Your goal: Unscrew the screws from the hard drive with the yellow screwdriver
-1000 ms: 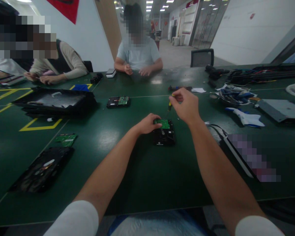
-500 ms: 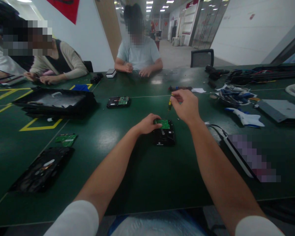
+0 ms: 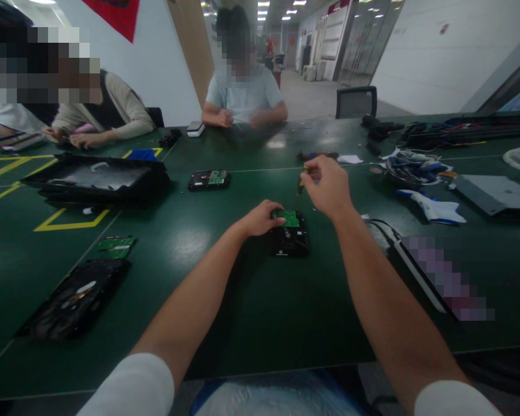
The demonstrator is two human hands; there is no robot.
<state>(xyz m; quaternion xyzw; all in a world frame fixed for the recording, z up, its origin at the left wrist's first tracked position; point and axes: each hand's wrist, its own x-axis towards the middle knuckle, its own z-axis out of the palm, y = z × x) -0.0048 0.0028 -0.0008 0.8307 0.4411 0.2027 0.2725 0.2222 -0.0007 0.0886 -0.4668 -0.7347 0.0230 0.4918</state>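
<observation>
In front of me on the green table lies a black hard drive (image 3: 288, 242) with a green circuit board (image 3: 291, 218) on its far part. My left hand (image 3: 262, 218) grips the drive's far left corner, its thumb resting on the board. Between the thumb and fingers of my right hand (image 3: 327, 184) is a small yellow screwdriver (image 3: 302, 184), upright above the drive's far right corner. Its tip is too fine to tell whether it touches the drive.
At left lie an opened black drive casing (image 3: 78, 300), a loose circuit board (image 3: 118, 247) and a black tray (image 3: 99, 176). Another hard drive (image 3: 208, 179) sits farther off. On the right are a pixelated device (image 3: 442, 283), bundled cables (image 3: 416, 167) and a metal box (image 3: 496, 193). People sit across the table.
My right hand and the screwdriver have shifted very slightly, the yellow handle turning a little in the fingers. My left hand and the hard drive stay in place.
</observation>
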